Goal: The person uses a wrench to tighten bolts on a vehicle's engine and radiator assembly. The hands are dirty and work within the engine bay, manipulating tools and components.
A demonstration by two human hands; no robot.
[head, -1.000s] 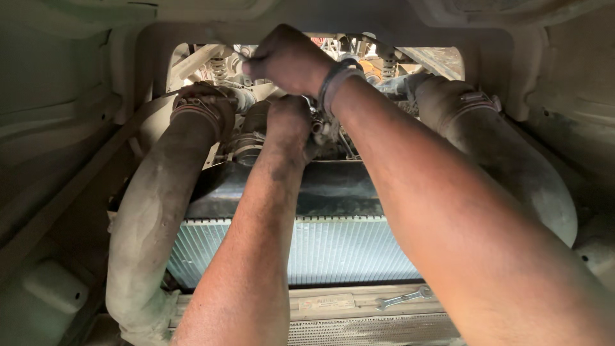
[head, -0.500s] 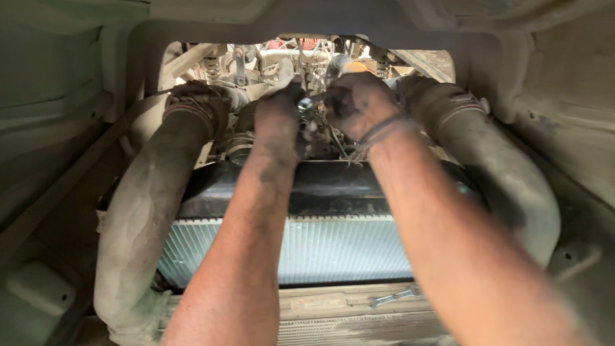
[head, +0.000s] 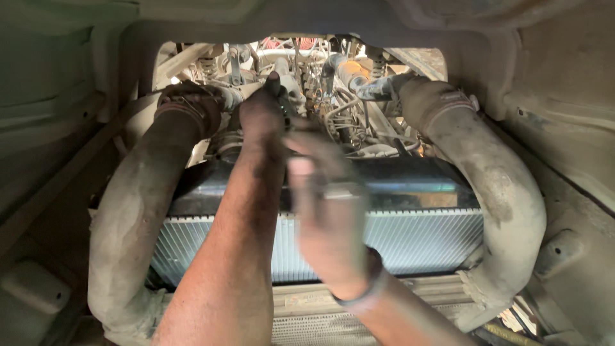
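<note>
Dim, warm-toned view. Daylight enters through the opening at top centre, leaving the surrounding panels in shadow. The right hand (head: 327, 211) is smeared by motion blur; the radiator fins (head: 423, 240) stay sharp, with mild glare above them.

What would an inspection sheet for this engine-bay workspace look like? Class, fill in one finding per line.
Surface: finned radiator with a dark top tank, dusty.
Job's things: engine fittings at the left fingertips; exact part unclear.
Clutter: nothing seen.
Grippers: left hand reaches up into the engine parts, grip hidden; right hand blurred, fingers spread, wristband on the wrist.
Cables: thin pipes and wires bunched behind the hands.
Surroundings: large dusty hose at left, another at right, body panels around.
</note>
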